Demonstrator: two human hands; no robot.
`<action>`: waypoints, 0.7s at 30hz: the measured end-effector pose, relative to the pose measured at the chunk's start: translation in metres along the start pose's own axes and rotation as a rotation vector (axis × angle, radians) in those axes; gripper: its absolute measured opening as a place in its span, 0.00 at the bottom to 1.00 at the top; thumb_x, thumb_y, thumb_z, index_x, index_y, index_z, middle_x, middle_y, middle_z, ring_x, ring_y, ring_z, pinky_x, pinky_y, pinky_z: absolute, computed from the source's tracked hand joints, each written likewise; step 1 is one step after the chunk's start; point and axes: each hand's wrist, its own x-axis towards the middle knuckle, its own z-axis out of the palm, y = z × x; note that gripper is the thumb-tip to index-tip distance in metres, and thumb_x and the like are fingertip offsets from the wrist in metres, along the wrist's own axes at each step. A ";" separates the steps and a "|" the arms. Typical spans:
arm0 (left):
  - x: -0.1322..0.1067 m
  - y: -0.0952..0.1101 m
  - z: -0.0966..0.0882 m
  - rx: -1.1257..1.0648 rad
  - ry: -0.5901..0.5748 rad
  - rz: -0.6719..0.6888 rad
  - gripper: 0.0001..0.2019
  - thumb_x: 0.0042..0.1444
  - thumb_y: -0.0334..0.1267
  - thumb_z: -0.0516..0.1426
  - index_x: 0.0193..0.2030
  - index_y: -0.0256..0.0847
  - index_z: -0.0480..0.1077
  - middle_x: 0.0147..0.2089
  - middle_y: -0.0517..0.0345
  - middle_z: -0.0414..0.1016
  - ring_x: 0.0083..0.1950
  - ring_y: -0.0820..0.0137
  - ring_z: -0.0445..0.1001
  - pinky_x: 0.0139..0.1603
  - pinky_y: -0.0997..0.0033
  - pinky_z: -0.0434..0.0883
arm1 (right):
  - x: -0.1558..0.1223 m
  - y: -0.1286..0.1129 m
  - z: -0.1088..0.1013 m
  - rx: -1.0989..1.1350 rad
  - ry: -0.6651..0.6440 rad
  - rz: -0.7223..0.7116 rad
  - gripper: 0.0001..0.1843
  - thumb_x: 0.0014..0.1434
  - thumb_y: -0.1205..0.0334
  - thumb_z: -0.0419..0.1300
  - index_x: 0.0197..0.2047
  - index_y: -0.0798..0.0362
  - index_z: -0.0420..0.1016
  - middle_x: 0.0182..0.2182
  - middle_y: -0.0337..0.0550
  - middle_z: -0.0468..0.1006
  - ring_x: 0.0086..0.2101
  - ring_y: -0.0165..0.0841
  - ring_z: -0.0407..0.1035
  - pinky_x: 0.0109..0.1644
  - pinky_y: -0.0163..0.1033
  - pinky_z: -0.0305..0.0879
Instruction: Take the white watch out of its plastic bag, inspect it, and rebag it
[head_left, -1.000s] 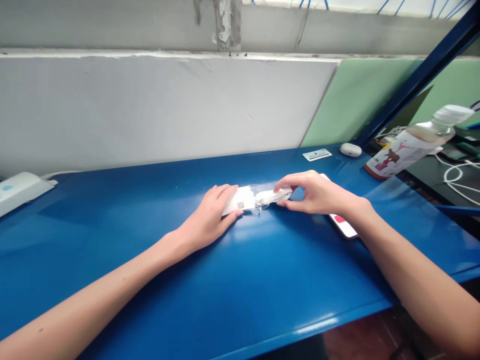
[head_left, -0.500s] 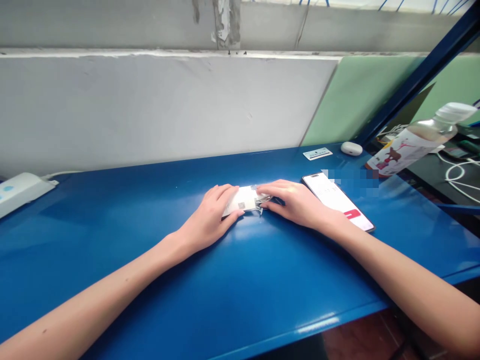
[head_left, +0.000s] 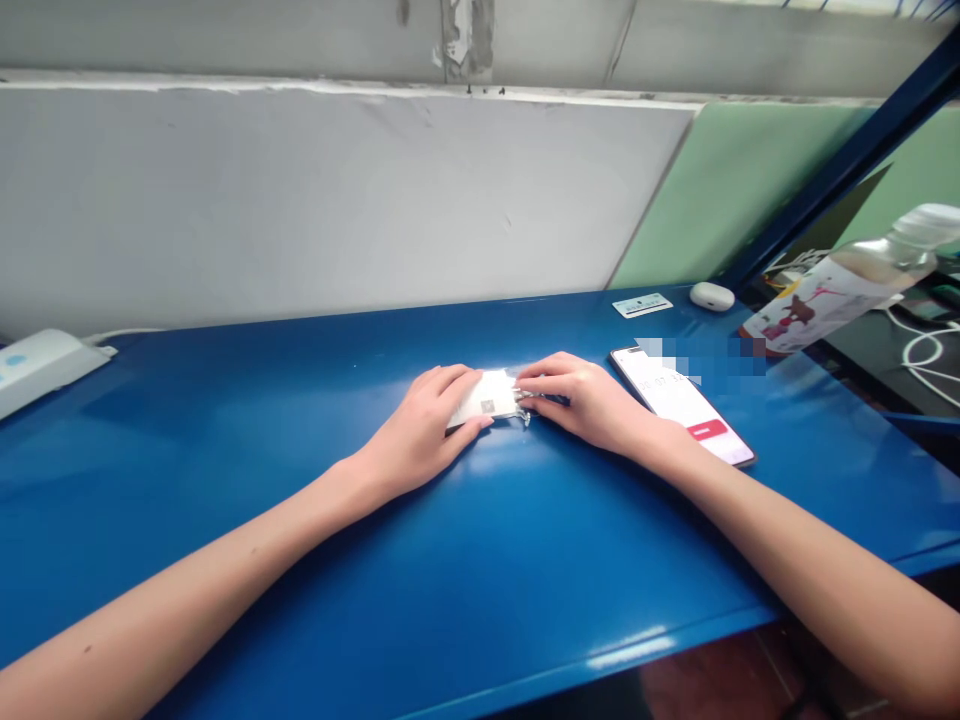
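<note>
A small white box [head_left: 486, 397] with a printed square code lies on the blue tabletop [head_left: 480, 560]. My left hand [head_left: 431, 425] is closed around its left end, fingers over the top and thumb along the near edge. Clear plastic film [head_left: 523, 416] sticks out crumpled at the right end of the box. There my right hand [head_left: 577, 400] pinches something small and shiny between thumb and fingers; it looks like part of the film or a thin metallic piece, too small to name.
A phone [head_left: 682, 405] with a lit screen lies just right of my right hand. Behind it are a card [head_left: 642, 305] and a white earbud case [head_left: 712, 296]. A drink bottle [head_left: 847, 285] leans at the right. At the far left is a white power strip [head_left: 49, 368].
My right fingers have shifted slightly at the box's right end, and less of the shiny piece shows. The left hand keeps its hold. The camera view has moved a little.
</note>
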 end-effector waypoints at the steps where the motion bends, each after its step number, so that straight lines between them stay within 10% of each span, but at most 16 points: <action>1: 0.000 0.000 0.000 0.011 0.005 0.003 0.20 0.68 0.45 0.53 0.62 0.38 0.65 0.60 0.43 0.70 0.61 0.52 0.68 0.62 0.48 0.66 | 0.000 0.000 -0.001 -0.004 -0.021 -0.003 0.12 0.67 0.62 0.59 0.49 0.52 0.81 0.48 0.49 0.81 0.47 0.42 0.74 0.52 0.49 0.73; 21: -0.001 0.000 0.001 0.071 -0.036 -0.014 0.22 0.69 0.49 0.49 0.63 0.38 0.65 0.63 0.40 0.68 0.65 0.51 0.65 0.64 0.46 0.65 | -0.008 -0.018 -0.008 -0.005 -0.295 0.026 0.32 0.66 0.42 0.54 0.61 0.60 0.71 0.72 0.65 0.49 0.71 0.53 0.41 0.70 0.61 0.51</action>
